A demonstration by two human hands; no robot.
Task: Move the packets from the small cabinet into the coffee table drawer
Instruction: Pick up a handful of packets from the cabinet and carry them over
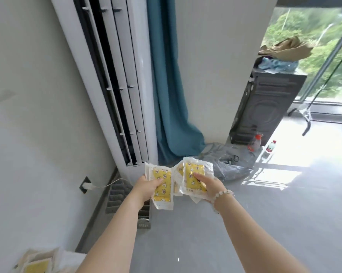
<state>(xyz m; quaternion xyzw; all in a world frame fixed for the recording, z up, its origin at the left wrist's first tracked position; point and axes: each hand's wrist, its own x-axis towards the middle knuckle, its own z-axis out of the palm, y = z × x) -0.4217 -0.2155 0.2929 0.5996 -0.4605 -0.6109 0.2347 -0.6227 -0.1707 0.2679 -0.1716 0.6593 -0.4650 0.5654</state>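
Note:
Both of my hands are held out in front of me, each gripping clear packets with yellow star-patterned contents. My left hand point(146, 187) holds a packet point(163, 191) with the thumb on its face. My right hand point(209, 187), with a bead bracelet on the wrist, holds a small stack of packets point(192, 175) tilted upward. More of the same packets point(36, 263) lie in a pile at the bottom left corner. Neither the cabinet nor the coffee table drawer is in sight.
A tall white floor air conditioner point(127, 85) stands ahead by the left wall, with a blue curtain point(170, 95) beside it. Crumpled plastic bags point(227, 162) and bottles point(254, 142) lie on the grey floor near a dark appliance point(264, 107). A plugged charger point(86, 186) sits in a wall socket.

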